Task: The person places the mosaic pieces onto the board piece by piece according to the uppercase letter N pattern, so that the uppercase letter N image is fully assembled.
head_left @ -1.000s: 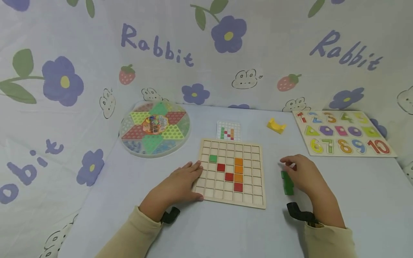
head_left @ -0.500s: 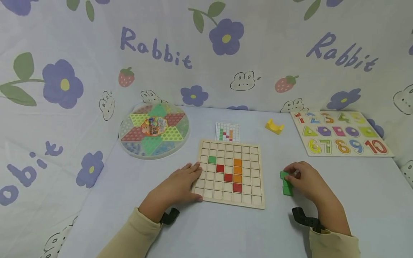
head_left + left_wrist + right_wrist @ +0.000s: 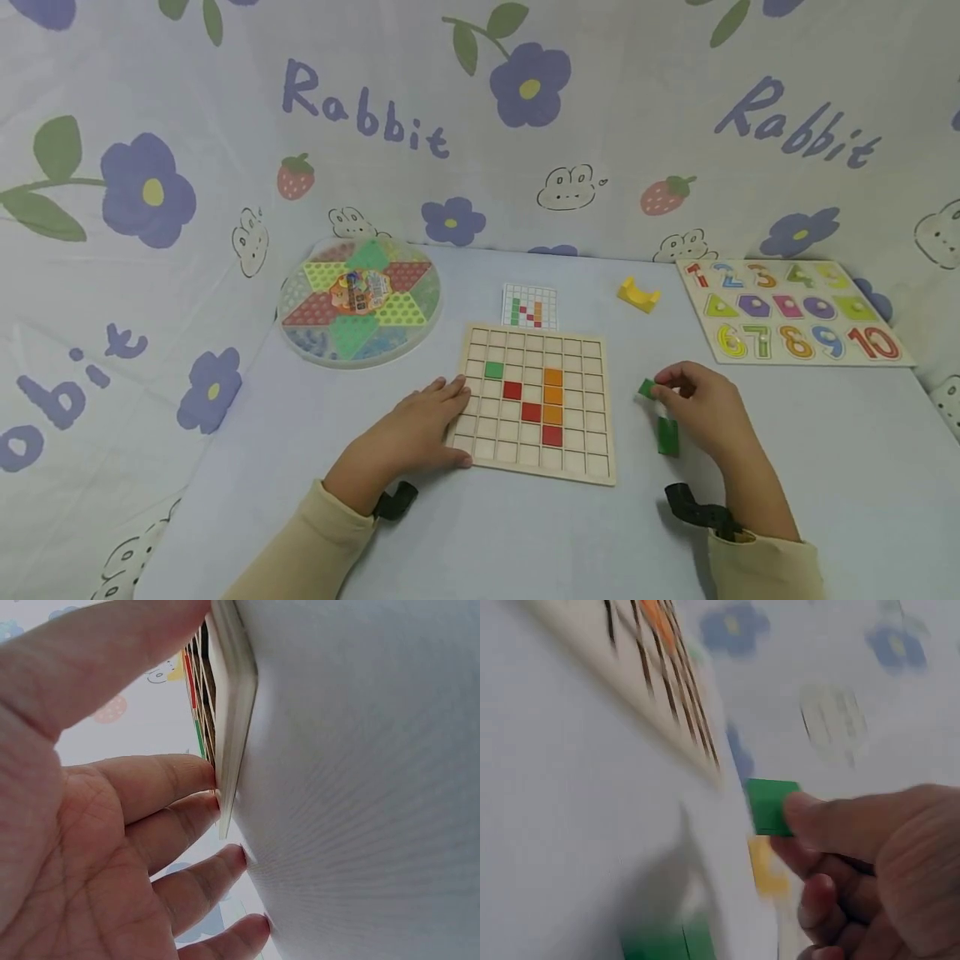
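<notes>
Lifted clear of the other green tiles [image 3: 667, 437] half a second on, a green tile [image 3: 647, 388] hangs above the surface [image 3: 570, 542] between them and a wooden grid board [image 3: 487, 433], pinched at its edge in the narrow grip of a person's right hand [image 3: 697, 404], thumb partly covering it, remaining fingers curled beneath. The left hand [image 3: 411, 429] lies at the board's left side, thumb and fingers spread and extended, its grip wide. "Rabbit" appears twice on the flowered backdrop [image 3: 450, 192], with a cut-off word ending "bit" at left. Numerals 1 to 10 fill two rows of a wooden puzzle board [image 3: 711, 327]; the label on the round Chinese checkers set [image 3: 360, 304] is too small to read. Set in the grid are three red tiles [image 3: 512, 390] on a diagonal, three orange tiles [image 3: 552, 377] in a column and one green square [image 3: 494, 370]. Just beyond stands a pattern card [image 3: 530, 307], with a yellow notched piece [image 3: 639, 295] to its right, partly hidden by the pinched tile and fingers in the right wrist view.
</notes>
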A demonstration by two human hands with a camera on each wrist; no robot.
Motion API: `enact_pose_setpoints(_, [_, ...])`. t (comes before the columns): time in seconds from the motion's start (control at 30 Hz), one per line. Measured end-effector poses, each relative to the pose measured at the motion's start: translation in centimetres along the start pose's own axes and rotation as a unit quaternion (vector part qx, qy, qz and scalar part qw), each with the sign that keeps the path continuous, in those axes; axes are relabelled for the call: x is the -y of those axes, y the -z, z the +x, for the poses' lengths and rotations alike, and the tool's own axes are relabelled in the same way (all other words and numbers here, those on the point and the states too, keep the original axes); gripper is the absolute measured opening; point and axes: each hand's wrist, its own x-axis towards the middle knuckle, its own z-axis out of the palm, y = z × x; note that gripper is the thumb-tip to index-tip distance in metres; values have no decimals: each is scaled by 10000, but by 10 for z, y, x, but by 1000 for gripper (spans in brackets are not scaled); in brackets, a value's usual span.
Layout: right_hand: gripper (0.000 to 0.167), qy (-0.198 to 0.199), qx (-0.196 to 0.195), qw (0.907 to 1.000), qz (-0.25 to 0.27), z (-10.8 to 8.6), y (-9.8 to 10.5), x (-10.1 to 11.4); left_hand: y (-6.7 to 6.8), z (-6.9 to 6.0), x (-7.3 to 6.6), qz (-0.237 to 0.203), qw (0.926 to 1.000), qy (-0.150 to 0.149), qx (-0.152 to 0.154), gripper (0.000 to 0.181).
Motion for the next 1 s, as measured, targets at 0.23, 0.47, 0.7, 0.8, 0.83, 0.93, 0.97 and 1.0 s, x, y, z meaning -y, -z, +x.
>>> enact_pose_setpoints(0.23, [9, 707, 352, 9951, 595, 10, -61, 89, 0, 2, 2, 28, 10000, 24, -3, 98])
enact_pose_setpoints(0.47, [8, 1193, 802, 9890, 349, 24, -112, 131, -3, 4, 1, 64, 10000, -36, -12, 99])
enact_pose_setpoints(0.7, [4, 1275, 838, 9877, -327, 31, -127, 138, -3, 4, 1, 98, 9999, -48, 10, 99])
enact_pose_setpoints(0.8, [4, 1370, 864, 9856, -492, 30, -129, 138, -2, 2, 1, 82, 10000, -41, -5, 99])
enact_pose_setpoints(0.83, [4, 1419, 871, 9846, -531, 30, -128, 139, -1, 2, 1, 64, 10000, -43, -11, 99])
enact_pose_setpoints(0.93, [3, 1544, 879, 9822, -608, 26, -128, 141, 0, 0, 1, 3, 10000, -54, -14, 98])
enact_pose_setpoints(0.97, [3, 1576, 852, 9818, -626, 25, -128, 142, 1, 0, 2, -9, 10000, -54, -13, 98])
enact_pose_setpoints(1.0, [4, 1627, 825, 9810, -667, 24, -128, 142, 1, -1, 2, -19, 10000, -55, -14, 97])
